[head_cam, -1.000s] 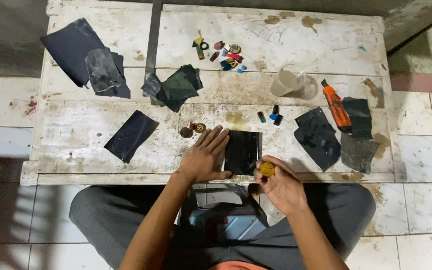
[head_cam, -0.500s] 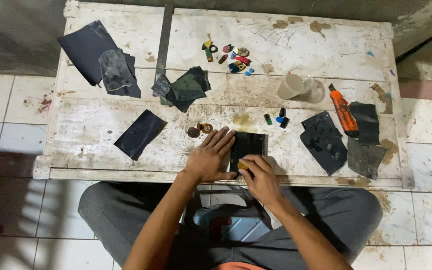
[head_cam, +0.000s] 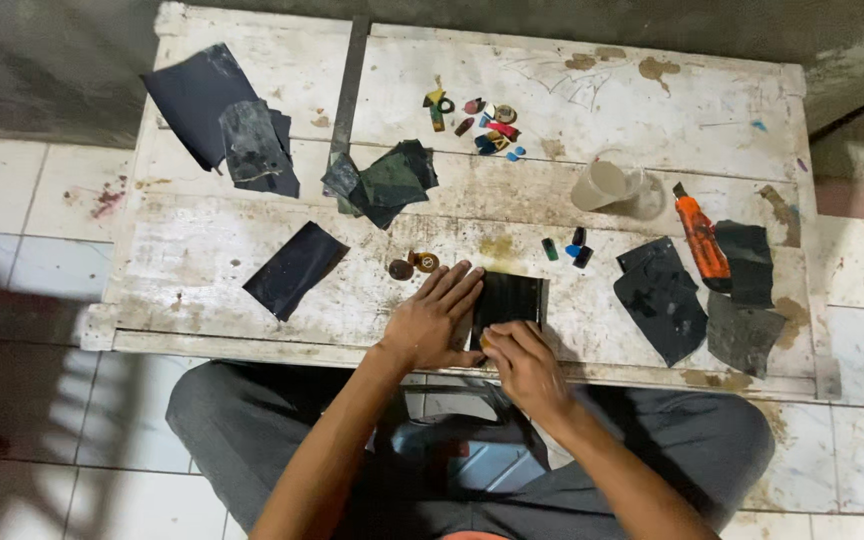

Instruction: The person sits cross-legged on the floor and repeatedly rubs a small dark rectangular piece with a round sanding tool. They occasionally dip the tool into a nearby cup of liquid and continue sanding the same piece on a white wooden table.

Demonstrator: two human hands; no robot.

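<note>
A dark square sheet of sandpaper (head_cam: 508, 298) lies near the front edge of a worn white wooden table (head_cam: 572, 200). My left hand (head_cam: 434, 318) lies flat with its fingers spread, pressing the sheet's left edge down. My right hand (head_cam: 524, 366) has its fingers closed around a small yellowish piece (head_cam: 485, 343), held against the near edge of the sheet. Two small round pieces (head_cam: 414, 265) rest just beyond my left fingertips.
More dark sandpaper sheets (head_cam: 295, 268) lie at left, back left (head_cam: 222, 115), centre (head_cam: 382, 180) and right (head_cam: 664, 298). An orange utility knife (head_cam: 700, 232), a clear plastic cup (head_cam: 610, 186) and several small coloured pieces (head_cam: 487, 122) sit further back. Tiled floor surrounds the table.
My right hand, which held the yellowish piece off the table's front edge, has moved left and forward onto the sandpaper sheet. My left hand stays pressed on the sheet.
</note>
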